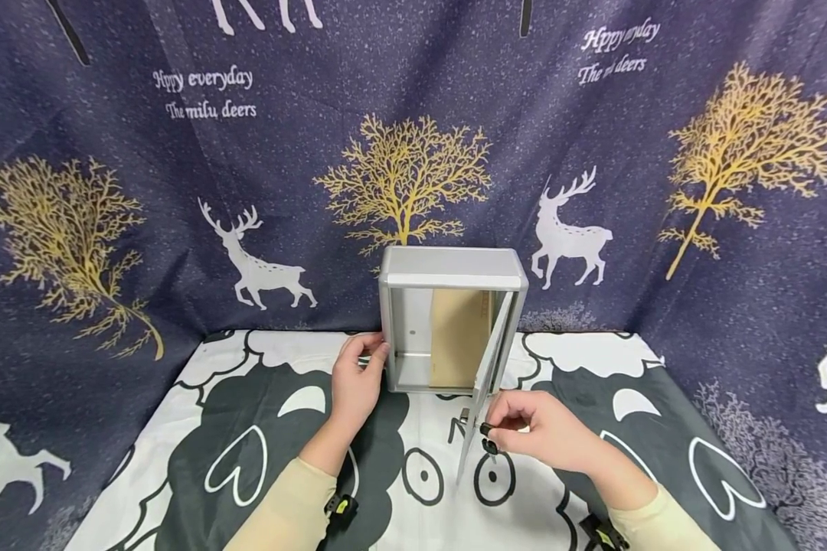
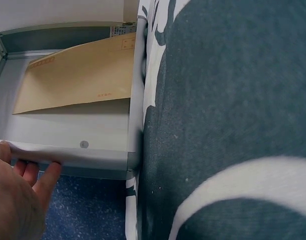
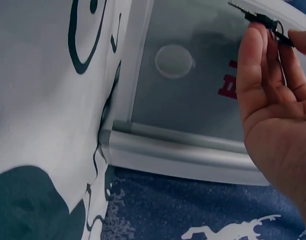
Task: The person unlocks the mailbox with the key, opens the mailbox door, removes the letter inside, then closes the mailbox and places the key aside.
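Observation:
A silver metal box (image 1: 455,268) with a hinged door (image 1: 491,360) stands at the back of the cloth, its door swung outward on the right. Inside leans a brown paper envelope (image 1: 460,337), which the left wrist view shows too, with small red print. My left hand (image 1: 358,383) touches the box's left side wall (image 2: 87,157) with its fingertips. At the door's free edge, my right hand (image 1: 544,428) pinches a black-headed key (image 3: 284,39) between thumb and fingers. Another key (image 3: 260,20) hangs with it on a small ring. A metal lock latch (image 1: 464,417) sticks out from the door's inner face.
A cloth (image 1: 448,520) printed with dark and white cartoon shapes covers the table. Right behind the box hangs a dark blue curtain (image 1: 303,168) with deer and golden trees, and it also closes off both sides.

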Available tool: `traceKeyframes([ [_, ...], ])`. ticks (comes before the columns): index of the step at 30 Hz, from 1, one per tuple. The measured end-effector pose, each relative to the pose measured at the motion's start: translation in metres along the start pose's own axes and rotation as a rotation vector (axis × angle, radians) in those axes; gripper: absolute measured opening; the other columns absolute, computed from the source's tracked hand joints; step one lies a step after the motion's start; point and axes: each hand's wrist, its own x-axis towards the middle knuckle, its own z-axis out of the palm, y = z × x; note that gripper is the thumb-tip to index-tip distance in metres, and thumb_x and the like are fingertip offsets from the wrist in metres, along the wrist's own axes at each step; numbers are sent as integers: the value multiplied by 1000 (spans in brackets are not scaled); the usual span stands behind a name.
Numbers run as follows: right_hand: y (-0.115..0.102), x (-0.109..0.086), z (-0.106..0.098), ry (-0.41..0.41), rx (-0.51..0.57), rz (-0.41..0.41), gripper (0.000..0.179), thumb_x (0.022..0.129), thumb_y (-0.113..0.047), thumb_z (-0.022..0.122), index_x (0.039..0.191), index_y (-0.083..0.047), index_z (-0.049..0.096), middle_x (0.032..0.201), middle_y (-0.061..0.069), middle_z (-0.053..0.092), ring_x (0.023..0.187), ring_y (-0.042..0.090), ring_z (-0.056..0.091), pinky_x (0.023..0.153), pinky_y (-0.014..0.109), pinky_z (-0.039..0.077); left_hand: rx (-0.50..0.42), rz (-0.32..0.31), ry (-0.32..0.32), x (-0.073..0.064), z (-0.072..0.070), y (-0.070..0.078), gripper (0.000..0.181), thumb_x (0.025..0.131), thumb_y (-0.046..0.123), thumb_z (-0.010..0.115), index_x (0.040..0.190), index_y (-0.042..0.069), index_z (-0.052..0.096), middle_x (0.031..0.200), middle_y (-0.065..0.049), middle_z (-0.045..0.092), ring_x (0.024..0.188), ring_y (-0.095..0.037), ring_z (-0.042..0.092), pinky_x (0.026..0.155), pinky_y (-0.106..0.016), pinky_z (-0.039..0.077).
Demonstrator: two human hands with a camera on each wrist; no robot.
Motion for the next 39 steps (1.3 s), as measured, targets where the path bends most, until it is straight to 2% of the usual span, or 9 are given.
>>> traceKeyframes([
  [4,0,-2,-8,-45,26,27,22,97,6,77,99,-16,75,95,0,73,78,7,67,67,28,60,-6,15,1,1,1,0,12,103,7,81,114,6,82,108,-7,75,100,-25,71,85,-36,61],
  [9,2,-4,-19,-99,77,41,21,97,8,75,98,-13,73,92,-1,73,77,6,68,65,30,62,-10,13,-1,1,1,0,12,103,8,81,115,7,82,107,-7,75,100,-25,71,79,-23,59],
  [13,3,-7,-27,-134,117,61,19,97,10,73,98,-9,72,92,-1,75,79,6,69,67,32,64,-11,4,-6,1,1,0,12,103,9,81,115,8,82,108,-6,75,101,-24,71,76,-20,58],
  [20,4,-13,-39,-171,148,87,16,97,11,71,102,-5,74,90,4,79,78,5,70,66,29,63,-10,-3,-12,0,1,-1,13,103,8,81,116,8,82,109,-6,74,101,-24,71,78,-26,62],
  [27,11,-18,-50,-192,225,57,23,93,18,69,104,-2,75,85,16,75,75,1,63,61,23,55,-5,7,-14,0,1,-2,13,104,9,81,116,6,81,109,-7,74,99,-24,72,77,-34,66],
  [32,16,-20,-58,-212,262,36,29,91,21,70,111,0,76,91,6,80,78,2,67,64,21,57,-12,11,-12,0,1,-3,13,104,9,81,116,7,81,108,-6,74,99,-24,72,77,-40,67],
  [35,17,-22,-62,-222,266,49,30,90,21,69,111,0,76,94,-1,80,74,1,63,63,19,54,-13,7,-15,0,0,-3,13,104,9,81,117,7,81,108,-6,73,99,-23,71,78,-42,66],
  [37,19,-23,-66,-227,266,58,30,91,22,66,110,1,75,88,4,79,74,3,65,63,21,56,-18,-1,-15,0,0,-3,13,104,8,80,117,7,81,108,-6,73,99,-23,71,78,-42,67],
  [39,22,-26,-69,-229,270,72,30,91,22,64,109,1,75,87,3,78,74,4,65,64,22,57,-22,-8,-16,0,0,-2,13,104,8,80,117,7,81,108,-6,73,99,-23,71,78,-42,66],
])
